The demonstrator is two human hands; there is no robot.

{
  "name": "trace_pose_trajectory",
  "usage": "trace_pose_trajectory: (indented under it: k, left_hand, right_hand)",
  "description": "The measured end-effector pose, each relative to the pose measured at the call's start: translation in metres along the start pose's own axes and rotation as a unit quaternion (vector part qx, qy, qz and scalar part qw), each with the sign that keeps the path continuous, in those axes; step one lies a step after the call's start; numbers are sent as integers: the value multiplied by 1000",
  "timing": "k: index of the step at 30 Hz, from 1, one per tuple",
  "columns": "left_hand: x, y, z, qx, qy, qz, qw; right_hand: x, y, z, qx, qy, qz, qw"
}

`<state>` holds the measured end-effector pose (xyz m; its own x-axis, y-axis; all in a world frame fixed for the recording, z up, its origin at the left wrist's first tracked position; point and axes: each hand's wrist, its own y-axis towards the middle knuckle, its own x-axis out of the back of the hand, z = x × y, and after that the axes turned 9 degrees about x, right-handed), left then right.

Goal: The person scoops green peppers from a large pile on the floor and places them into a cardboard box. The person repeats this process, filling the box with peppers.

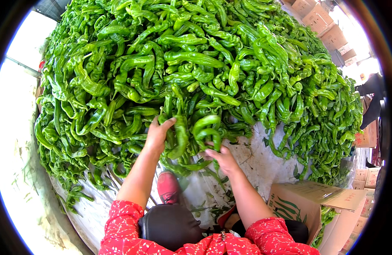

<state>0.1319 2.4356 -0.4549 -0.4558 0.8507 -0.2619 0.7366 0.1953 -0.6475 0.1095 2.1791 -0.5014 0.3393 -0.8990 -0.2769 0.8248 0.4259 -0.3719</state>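
Observation:
A great heap of long green peppers fills the upper and middle part of the head view. At the heap's lower edge my left hand is closed around some green peppers, with the thumb on top and the other fingers partly hidden. Just to its right my right hand holds curved green peppers between thumb and fingers; they bend upward from the hand. Several peppers hang between and below the two hands.
An open cardboard box holding green peppers stands at the lower right. Stacked cartons line the upper right, with more at the right edge. Leaves and stem bits lie on the pale ground sheet. A person in dark clothing is at the far right.

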Motion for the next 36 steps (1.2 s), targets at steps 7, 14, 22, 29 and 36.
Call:
trace_pose_trajectory:
  k: [7, 14, 22, 29, 36]
  left_hand:
    - [97, -12, 41, -234, 420, -94, 872]
    - [127, 8, 63, -198, 807, -82, 550]
    - [105, 16, 42, -43, 797, 3, 603]
    - [103, -22, 39, 105, 230, 79, 964]
    - [79, 15, 87, -61, 360, 26, 930]
  right_hand:
    - [-28, 44, -14, 184, -588, -44, 786]
    - [-30, 51, -10, 209, -707, -29, 675]
    - [-18, 65, -15, -3, -638, 7, 770]
    - [21, 47, -47, -177, -313, -101, 928]
    - [3, 32, -34, -170, -414, 70, 891]
